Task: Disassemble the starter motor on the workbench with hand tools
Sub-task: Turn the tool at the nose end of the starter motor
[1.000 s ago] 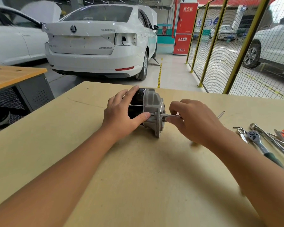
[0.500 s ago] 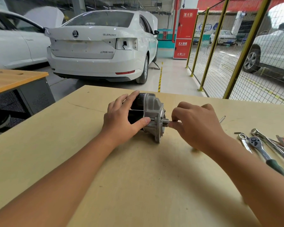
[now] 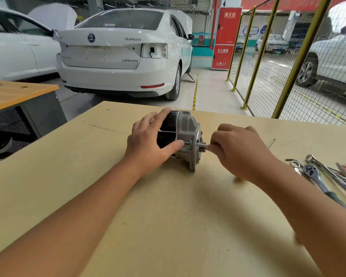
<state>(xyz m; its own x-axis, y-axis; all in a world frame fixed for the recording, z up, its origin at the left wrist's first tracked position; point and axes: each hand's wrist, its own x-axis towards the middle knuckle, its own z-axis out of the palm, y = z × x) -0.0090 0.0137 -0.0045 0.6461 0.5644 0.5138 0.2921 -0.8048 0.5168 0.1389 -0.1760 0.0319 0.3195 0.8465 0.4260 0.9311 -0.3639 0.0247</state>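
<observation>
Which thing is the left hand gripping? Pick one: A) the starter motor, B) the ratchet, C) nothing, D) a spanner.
A: the left hand wraps the black body of the motor, thumb on the grey housing, while the ratchet lies on the bench to the right.

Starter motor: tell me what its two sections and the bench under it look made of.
Starter motor: the nose housing looks like cast aluminium, matte pale grey with moulded ribs. The rear body looks like black-painted steel, smooth with a slight sheen. The workbench top looks like unfinished plywood, pale with faint grain.
</observation>
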